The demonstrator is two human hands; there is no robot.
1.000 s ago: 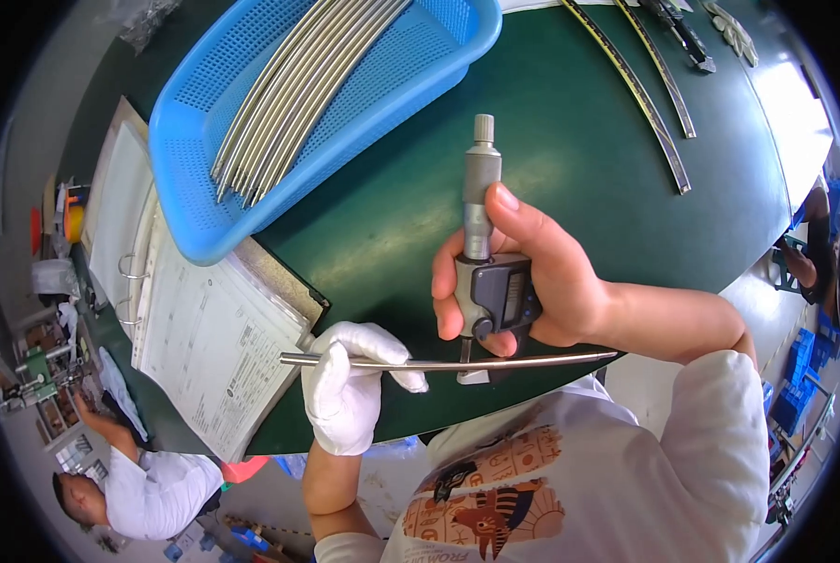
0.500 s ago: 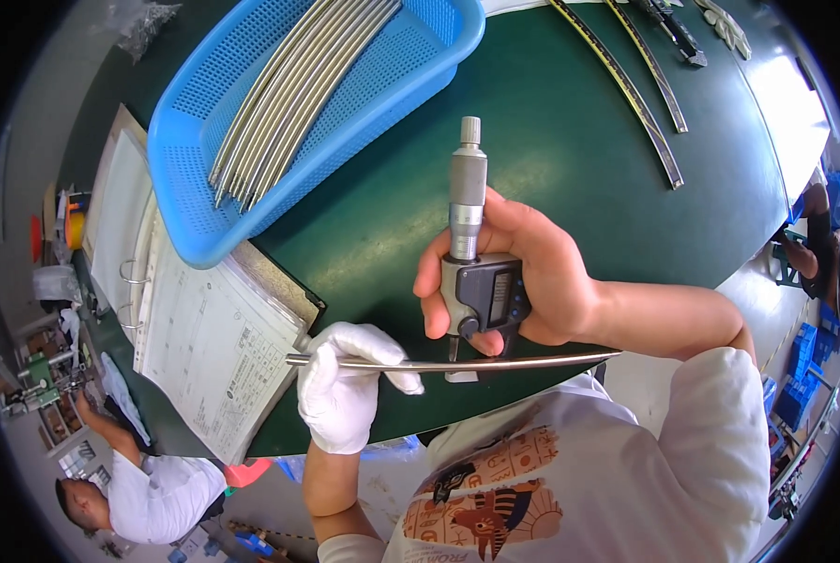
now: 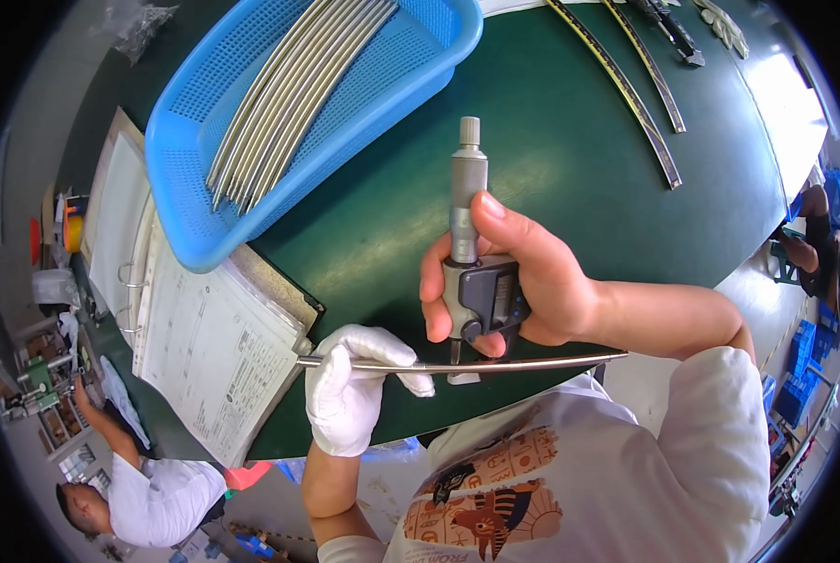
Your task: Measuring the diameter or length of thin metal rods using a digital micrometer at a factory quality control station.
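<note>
A digital micrometer (image 3: 484, 291) is upright in my bare right hand (image 3: 546, 277), its silver thimble pointing away from me. The thumb lies beside the barrel and the other fingers wrap the frame. In a white glove, my left hand (image 3: 347, 394) pinches a thin metal rod (image 3: 523, 365) near its left end. The rod lies crosswise, and its middle passes at the micrometer's jaws; whether both jaw faces touch it I cannot tell. Beyond my hands, a blue perforated basket (image 3: 190, 246) holds several similar curved rods (image 3: 293, 103).
An open ring binder with printed sheets (image 3: 204, 347) lies at left on the green table (image 3: 570, 122). Two steel rulers (image 3: 617, 80), a black caliper-like tool (image 3: 673, 33) and a glove (image 3: 723, 28) lie at far right. Another person (image 3: 157, 497) works at lower left.
The rod and my left hand have shifted slightly to the right. My right thumb has moved from behind the micrometer's barrel to its side, near the thimble.
</note>
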